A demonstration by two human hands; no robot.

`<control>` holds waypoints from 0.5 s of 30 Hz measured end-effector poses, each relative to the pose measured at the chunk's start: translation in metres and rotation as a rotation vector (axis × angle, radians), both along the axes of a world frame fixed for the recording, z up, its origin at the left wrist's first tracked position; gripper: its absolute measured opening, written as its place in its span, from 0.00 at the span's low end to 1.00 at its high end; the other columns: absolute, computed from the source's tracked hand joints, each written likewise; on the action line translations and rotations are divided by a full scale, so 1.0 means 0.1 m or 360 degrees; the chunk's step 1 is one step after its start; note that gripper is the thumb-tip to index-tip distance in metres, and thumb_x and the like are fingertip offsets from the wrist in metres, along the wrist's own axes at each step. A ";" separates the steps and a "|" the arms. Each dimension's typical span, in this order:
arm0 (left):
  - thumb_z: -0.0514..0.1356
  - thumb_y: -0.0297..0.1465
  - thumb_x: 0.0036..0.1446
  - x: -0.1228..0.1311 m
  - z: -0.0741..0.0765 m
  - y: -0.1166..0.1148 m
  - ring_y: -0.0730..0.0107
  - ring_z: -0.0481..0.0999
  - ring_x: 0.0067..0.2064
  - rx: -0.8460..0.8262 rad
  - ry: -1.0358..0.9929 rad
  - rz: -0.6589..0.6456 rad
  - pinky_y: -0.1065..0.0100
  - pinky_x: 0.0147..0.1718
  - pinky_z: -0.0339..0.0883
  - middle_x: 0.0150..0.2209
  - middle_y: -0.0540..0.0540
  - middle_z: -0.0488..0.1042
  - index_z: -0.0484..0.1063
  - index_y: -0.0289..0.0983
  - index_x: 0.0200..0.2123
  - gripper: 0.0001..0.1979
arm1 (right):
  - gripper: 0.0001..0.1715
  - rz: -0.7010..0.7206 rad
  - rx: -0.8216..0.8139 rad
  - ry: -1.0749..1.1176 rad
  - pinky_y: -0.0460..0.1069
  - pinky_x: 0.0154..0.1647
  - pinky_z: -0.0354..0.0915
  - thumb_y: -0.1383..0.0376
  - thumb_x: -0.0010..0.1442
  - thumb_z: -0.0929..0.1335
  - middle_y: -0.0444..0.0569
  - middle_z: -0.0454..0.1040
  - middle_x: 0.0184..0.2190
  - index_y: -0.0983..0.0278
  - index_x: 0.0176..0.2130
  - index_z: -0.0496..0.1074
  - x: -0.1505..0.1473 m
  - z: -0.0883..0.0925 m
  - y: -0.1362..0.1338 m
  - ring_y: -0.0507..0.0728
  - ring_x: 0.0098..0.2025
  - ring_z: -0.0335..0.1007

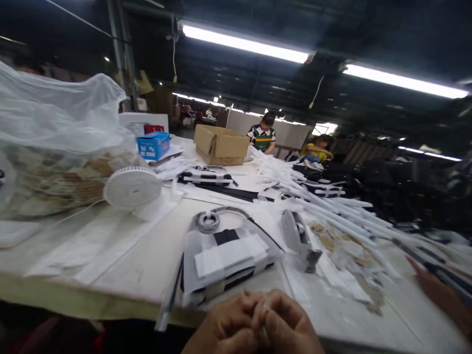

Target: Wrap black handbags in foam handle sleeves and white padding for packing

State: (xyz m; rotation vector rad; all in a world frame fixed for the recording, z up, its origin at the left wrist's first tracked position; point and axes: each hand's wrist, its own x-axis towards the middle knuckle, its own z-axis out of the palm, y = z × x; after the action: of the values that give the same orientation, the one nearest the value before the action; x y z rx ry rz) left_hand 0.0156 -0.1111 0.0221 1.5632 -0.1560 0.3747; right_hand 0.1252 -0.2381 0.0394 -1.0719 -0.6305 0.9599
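At the bottom middle, just over the table's front edge, my left hand (225,324) and my right hand (291,324) meet with bent fingertips pressed together. Whatever they pinch is too small and blurred to name. Beyond them lies a flat black item in white wrapping (232,255), with white sheets on top and a dark strap curving behind it. A grey ring-shaped roll (208,222) rests at its back left. To its right stands a grey tape dispenser (297,236), not touched by either hand.
A white fan (132,188) and a large clear plastic bag (62,167) stand left. Behind are a blue box (153,145) and a cardboard box (221,145). White wrapped tubes (332,211) pile up right. Another person's hand (438,295) is at the right edge; two people work farther back.
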 end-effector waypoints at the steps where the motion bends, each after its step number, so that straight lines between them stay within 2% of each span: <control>1: 0.54 0.51 0.61 -0.04 0.03 0.05 0.59 0.71 0.46 0.0013 -0.0057 0.0074 0.59 0.55 0.59 0.40 0.44 0.74 0.77 0.41 0.37 0.21 | 0.20 0.0001 0.0020 -0.0094 0.55 0.57 0.59 0.48 0.48 0.76 0.46 0.76 0.26 0.62 0.24 0.75 0.02 0.08 0.04 0.54 0.32 0.72; 3: 0.54 0.50 0.62 -0.14 0.07 0.19 0.60 0.72 0.45 -0.0003 -0.0036 0.0279 0.61 0.52 0.62 0.41 0.44 0.75 0.77 0.41 0.40 0.21 | 0.21 -0.0014 0.0021 -0.0222 0.55 0.57 0.59 0.49 0.51 0.75 0.46 0.76 0.25 0.63 0.24 0.73 0.07 0.23 0.14 0.54 0.33 0.72; 4: 0.53 0.49 0.63 -0.20 0.07 0.28 0.61 0.73 0.43 -0.0009 0.0020 0.0427 0.64 0.48 0.65 0.40 0.44 0.75 0.76 0.41 0.40 0.20 | 0.20 0.0009 -0.0010 -0.0232 0.54 0.53 0.63 0.50 0.53 0.74 0.47 0.76 0.25 0.64 0.25 0.73 0.10 0.30 0.20 0.54 0.32 0.72; 6: 0.53 0.47 0.63 -0.30 0.05 0.52 0.64 0.73 0.39 0.0031 0.0188 0.0853 0.68 0.40 0.66 0.35 0.46 0.75 0.76 0.40 0.37 0.19 | 0.19 0.0116 -0.0132 -0.0185 0.50 0.37 0.67 0.52 0.55 0.73 0.45 0.74 0.21 0.64 0.28 0.72 0.14 0.41 0.33 0.52 0.26 0.70; 8: 0.53 0.46 0.62 -0.35 -0.01 0.82 0.64 0.73 0.38 0.0159 0.0340 0.1321 0.69 0.39 0.66 0.33 0.48 0.75 0.74 0.40 0.35 0.18 | 0.18 0.0217 -0.0243 -0.0179 0.45 0.25 0.63 0.53 0.55 0.73 0.43 0.72 0.20 0.65 0.32 0.72 0.17 0.50 0.50 0.49 0.20 0.65; 10: 0.51 0.45 0.63 -0.34 -0.08 1.14 0.62 0.74 0.42 0.0389 0.0498 0.1608 0.68 0.42 0.66 0.36 0.48 0.76 0.73 0.41 0.37 0.17 | 0.19 0.0290 -0.0327 -0.0260 0.43 0.19 0.59 0.52 0.55 0.73 0.42 0.71 0.22 0.66 0.36 0.73 0.20 0.57 0.71 0.46 0.17 0.61; 13: 0.45 0.37 0.65 -0.24 -0.20 1.57 0.60 0.74 0.48 0.0872 0.0970 0.1619 0.63 0.47 0.64 0.45 0.45 0.76 0.72 0.41 0.42 0.16 | 0.19 0.0347 -0.0423 -0.0482 0.41 0.15 0.54 0.53 0.55 0.72 0.43 0.72 0.25 0.67 0.38 0.75 0.25 0.63 1.11 0.44 0.16 0.57; 15: 0.46 0.33 0.63 -0.13 -0.29 1.77 0.55 0.75 0.46 0.1017 0.1228 0.1535 0.58 0.46 0.64 0.45 0.41 0.77 0.73 0.40 0.40 0.16 | 0.16 0.0357 -0.0507 -0.0639 0.41 0.14 0.52 0.56 0.55 0.71 0.42 0.72 0.24 0.67 0.37 0.75 0.30 0.60 1.42 0.44 0.16 0.56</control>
State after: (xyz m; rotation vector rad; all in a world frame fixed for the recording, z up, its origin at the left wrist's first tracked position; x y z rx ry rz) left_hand 0.0024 0.0662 -0.0067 2.2340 1.2184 0.4481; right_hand 0.1549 -0.0961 0.0993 -1.5215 -0.9634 1.0702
